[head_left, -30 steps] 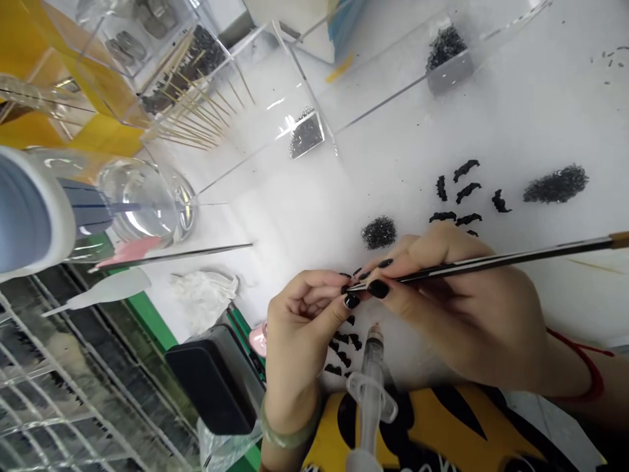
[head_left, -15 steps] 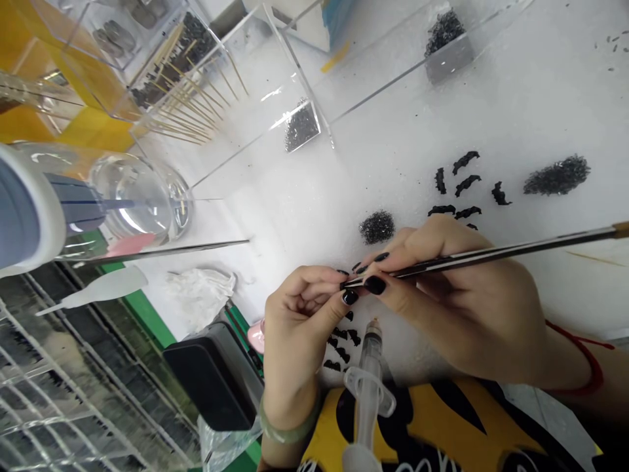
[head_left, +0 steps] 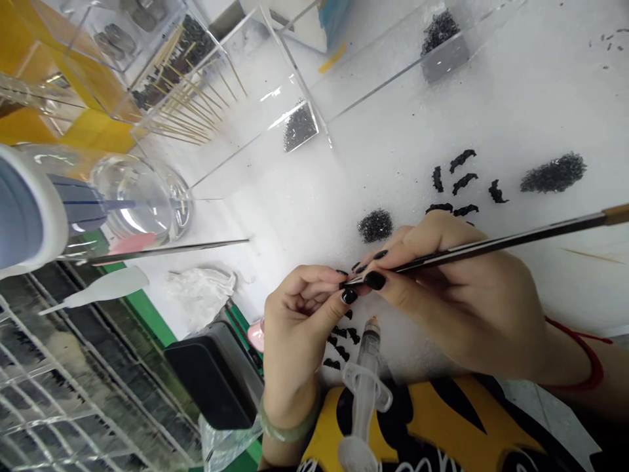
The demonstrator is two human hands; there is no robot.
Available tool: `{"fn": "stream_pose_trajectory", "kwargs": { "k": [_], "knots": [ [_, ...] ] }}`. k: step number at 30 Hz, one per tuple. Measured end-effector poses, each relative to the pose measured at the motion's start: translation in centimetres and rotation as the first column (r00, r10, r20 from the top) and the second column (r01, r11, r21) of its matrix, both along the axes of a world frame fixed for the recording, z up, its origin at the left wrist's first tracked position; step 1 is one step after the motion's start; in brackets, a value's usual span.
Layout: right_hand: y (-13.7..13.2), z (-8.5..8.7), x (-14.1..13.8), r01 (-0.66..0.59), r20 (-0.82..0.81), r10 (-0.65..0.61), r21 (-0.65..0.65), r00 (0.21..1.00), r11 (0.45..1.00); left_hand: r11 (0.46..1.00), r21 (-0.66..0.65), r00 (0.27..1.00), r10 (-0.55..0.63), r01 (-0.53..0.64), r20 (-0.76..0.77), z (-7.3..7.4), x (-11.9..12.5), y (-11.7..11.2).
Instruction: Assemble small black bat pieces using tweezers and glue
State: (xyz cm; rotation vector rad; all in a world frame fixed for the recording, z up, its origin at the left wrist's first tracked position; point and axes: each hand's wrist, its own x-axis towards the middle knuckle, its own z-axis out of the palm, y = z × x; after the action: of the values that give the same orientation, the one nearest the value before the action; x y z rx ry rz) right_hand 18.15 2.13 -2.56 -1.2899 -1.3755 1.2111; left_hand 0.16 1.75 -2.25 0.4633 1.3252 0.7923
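Observation:
My right hand [head_left: 462, 295] is closed round slim dark tweezers [head_left: 496, 244], whose tips point left into my left fingers. My left hand [head_left: 299, 328] pinches a tiny black piece [head_left: 344, 286] at those tips; fingertips mostly cover it, so its shape cannot be made out. Beneath and beside my hands lie small black bat-like pieces [head_left: 332, 364], with more of them [head_left: 462, 157] beyond my right hand. A clear syringe [head_left: 366, 373] points up the table just below my hands. Close above my fingers is a pile of glittery black bits [head_left: 375, 225].
More black bits lie in piles [head_left: 553, 173] at right and by clear acrylic panels [head_left: 295, 72]. Thin wooden sticks [head_left: 191, 111] fan out at upper left. A clear cup [head_left: 142, 196], crumpled tissue [head_left: 201, 295], a pointed metal tool [head_left: 196, 248] and a black box [head_left: 211, 373] stand or lie at left.
The outer end of the tweezers has tipped slightly downward and shifted left. Both hands keep almost the same place and hold; the whole view has drifted slightly.

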Motion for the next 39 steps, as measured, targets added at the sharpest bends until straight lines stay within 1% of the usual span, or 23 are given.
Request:
{"fn": "stream_pose_trajectory", "kwargs": {
  "k": [7,16,20,26,32,34,39],
  "knots": [
    [-0.05,0.03,-0.04,0.023,0.025,-0.023,-0.007,0.999,1.0,1.0,-0.003,0.999,0.0,-0.001,-0.044,0.03,-0.06,-0.28],
    [0.01,-0.19,-0.05,0.002,0.021,-0.003,0.038,1.0,0.999,1.0,-0.019,0.999,-0.015,0.015,-0.031,0.13,-0.08,-0.29],
    [-0.01,-0.13,0.06,0.002,0.026,-0.003,0.039,1.0,0.999,1.0,-0.015,1.0,-0.025,0.025,-0.004,0.1,-0.09,-0.3],
    [-0.15,-0.1,0.09,0.0,0.052,-0.002,0.038,0.999,0.999,0.999,-0.021,0.999,-0.029,0.029,-0.025,0.14,-0.11,-0.32],
    [-0.51,-0.32,0.07,-0.033,-0.002,0.033,0.039,0.999,0.999,1.0,-0.024,0.998,-0.021,0.02,-0.051,0.15,-0.21,-0.41],
    [-0.58,-0.3,0.17,-0.053,-0.015,0.054,0.06,0.998,0.997,1.0,-0.018,0.999,-0.023,0.022,-0.041,0.02,-0.25,-0.46],
    [-0.59,-0.18,0.4,-0.107,0.034,0.104,0.092,0.994,0.99,1.0,-0.014,1.0,-0.012,0.011,-0.021,-0.1,-0.26,-0.42]
  ]
}}
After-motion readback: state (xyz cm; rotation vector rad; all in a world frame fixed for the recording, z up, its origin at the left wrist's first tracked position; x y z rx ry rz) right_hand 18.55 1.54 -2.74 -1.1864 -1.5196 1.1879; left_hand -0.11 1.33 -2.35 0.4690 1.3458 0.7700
